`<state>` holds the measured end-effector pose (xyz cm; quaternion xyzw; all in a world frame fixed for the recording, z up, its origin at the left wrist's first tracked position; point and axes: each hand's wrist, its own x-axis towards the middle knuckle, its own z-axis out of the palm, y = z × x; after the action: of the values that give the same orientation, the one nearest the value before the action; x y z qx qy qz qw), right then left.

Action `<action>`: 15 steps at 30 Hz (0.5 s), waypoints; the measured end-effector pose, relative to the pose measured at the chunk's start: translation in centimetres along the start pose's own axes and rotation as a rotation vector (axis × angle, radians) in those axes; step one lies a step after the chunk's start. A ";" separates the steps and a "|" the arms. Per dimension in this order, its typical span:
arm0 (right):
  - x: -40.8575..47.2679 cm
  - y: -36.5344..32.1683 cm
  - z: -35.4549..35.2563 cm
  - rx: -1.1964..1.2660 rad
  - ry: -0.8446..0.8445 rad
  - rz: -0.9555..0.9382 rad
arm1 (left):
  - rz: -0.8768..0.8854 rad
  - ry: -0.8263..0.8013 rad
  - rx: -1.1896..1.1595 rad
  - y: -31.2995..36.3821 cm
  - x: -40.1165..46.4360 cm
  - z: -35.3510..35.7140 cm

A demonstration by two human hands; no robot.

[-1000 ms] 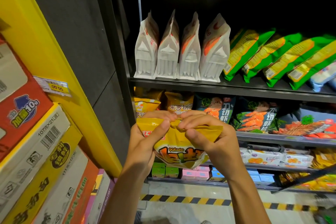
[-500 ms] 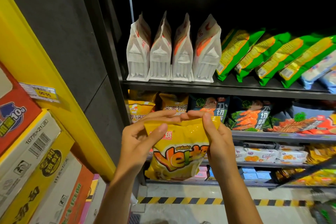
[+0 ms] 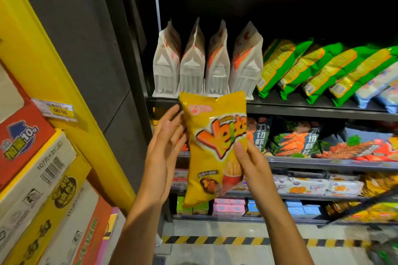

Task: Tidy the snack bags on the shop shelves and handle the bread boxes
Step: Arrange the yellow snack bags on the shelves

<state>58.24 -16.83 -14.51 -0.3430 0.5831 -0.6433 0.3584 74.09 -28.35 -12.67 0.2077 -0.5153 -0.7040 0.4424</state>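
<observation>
A yellow potato-snack bag (image 3: 212,146) with orange lettering stands upright in the air in front of the dark shelving. My right hand (image 3: 251,158) pinches its right edge, thumb on the front. My left hand (image 3: 164,148) is beside the bag's left edge, fingers straight and spread, touching or nearly touching it. Above it, white stand-up pouches (image 3: 207,64) line the upper shelf (image 3: 301,108), with green and yellow bags (image 3: 318,69) leaning to their right.
Shrimp-chip bags (image 3: 293,140) fill the middle shelf. Lower shelves hold flat white packs (image 3: 318,185) and small pink, green and blue boxes (image 3: 229,207). Stacked cartons (image 3: 36,180) and a yellow post (image 3: 71,101) stand at left. Striped hazard tape (image 3: 237,241) marks the floor.
The bag was crumpled at its top between both hands; now it is straightened out and raised higher. My left hand has let go and opened, while my right hand moved down to the side edge.
</observation>
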 end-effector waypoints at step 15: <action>-0.1 1.0 -0.4 0.341 0.102 0.304 | -0.066 -0.251 0.172 -2.0 -2.6 0.6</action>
<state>57.98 -16.60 -15.54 -0.1526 0.5283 -0.6878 0.4739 74.19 -25.75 -14.66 0.1719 -0.6179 -0.6918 0.3317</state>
